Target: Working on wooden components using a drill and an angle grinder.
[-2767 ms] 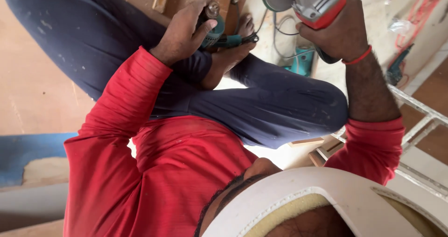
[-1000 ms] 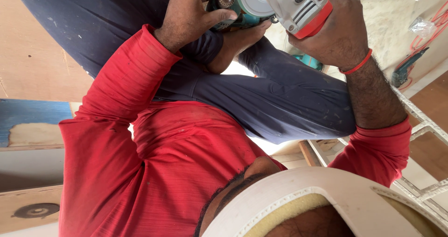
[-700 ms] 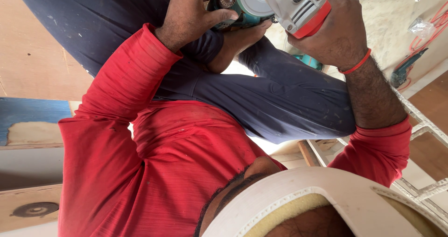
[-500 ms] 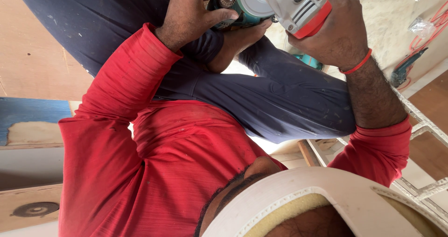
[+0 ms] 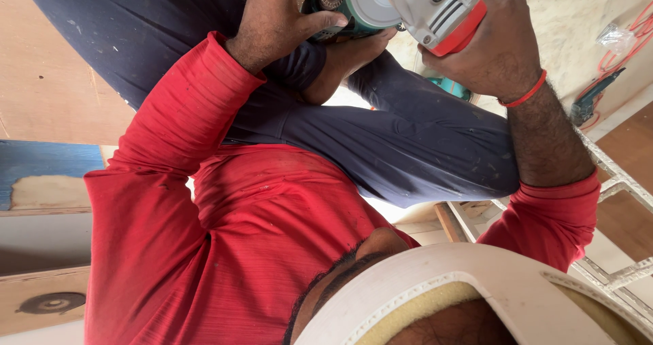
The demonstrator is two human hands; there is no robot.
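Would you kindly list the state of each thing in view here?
Angle grinder: held up, disc guard facing the left hand.
Right hand: gripping the grinder's body.
Left hand: closed on the grinder's disc end.
Blue drill: lying on the floor, untouched.

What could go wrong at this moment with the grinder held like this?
1. The left hand grips right beside the grinder's disc with bare fingers; if the disc spun, they might be cut.
2. The right hand holds the grinder above the person's lap; a slip could drop it onto the legs.
3. No gloves are visible on either hand.
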